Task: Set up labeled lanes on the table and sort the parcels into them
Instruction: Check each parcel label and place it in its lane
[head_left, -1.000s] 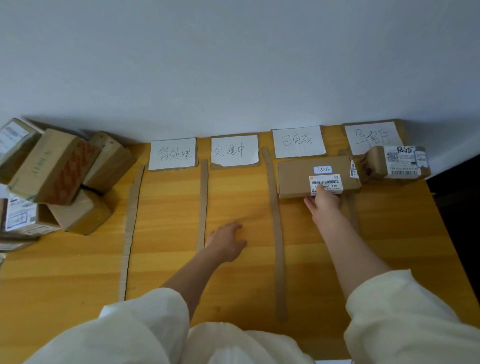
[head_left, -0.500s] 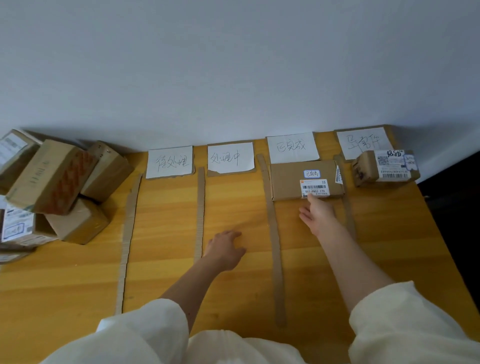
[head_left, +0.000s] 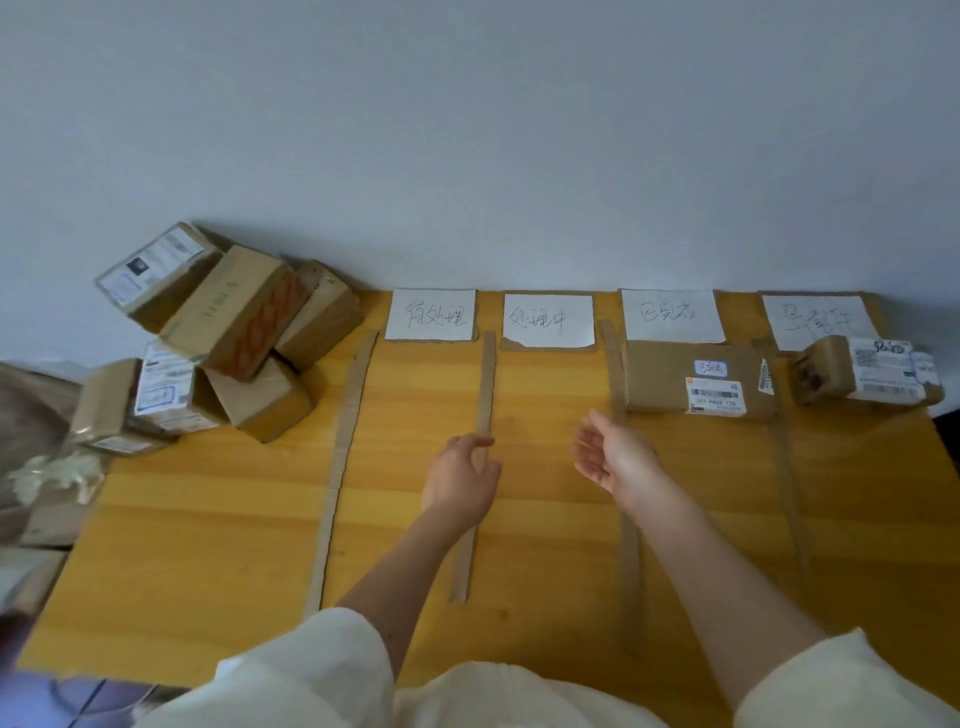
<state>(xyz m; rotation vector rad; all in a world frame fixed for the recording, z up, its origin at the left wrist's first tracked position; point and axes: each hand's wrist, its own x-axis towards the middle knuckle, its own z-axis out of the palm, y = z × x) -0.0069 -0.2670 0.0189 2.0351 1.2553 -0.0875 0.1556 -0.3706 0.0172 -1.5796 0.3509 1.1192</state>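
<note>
Head view is showing both hands empty: left hand and right hand hovering over the table, fingers relaxed. Unsorted parcels are sitting piled far left. Advising: grab the top box two-handed so the stack isn't toppling; read its label first.
</note>
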